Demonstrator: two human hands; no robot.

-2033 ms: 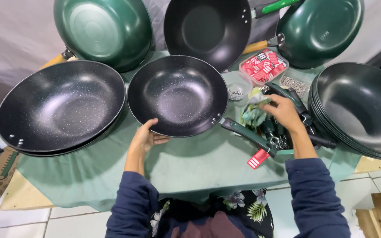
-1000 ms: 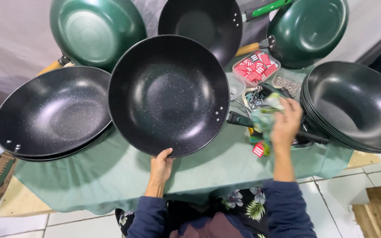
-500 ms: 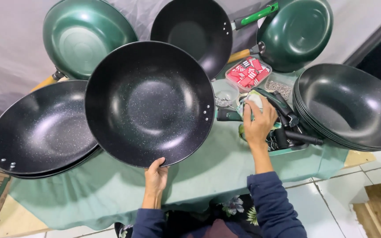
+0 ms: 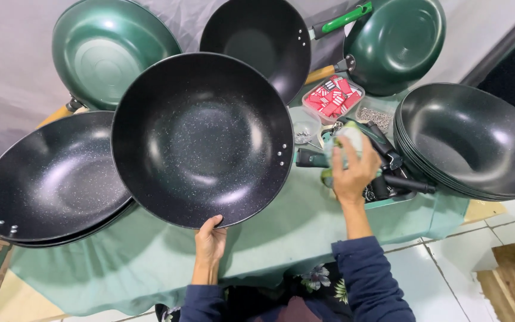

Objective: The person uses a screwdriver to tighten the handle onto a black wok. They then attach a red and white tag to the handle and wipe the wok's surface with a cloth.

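Left hand (image 4: 211,243) fingers pinch the near rim of the black wok (image 4: 202,138), tilted up over the table (image 4: 305,220). Right hand (image 4: 353,170) fingers wrap a green handle (image 4: 344,143). Best to steady the rim.

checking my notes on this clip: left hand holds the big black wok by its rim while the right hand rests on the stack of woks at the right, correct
Not quite. The left hand does hold the big black wok by its rim, but the right hand is not on the stack of woks. In the head view it is at the tray of black handles beside that stack, fingers around a pale green object.
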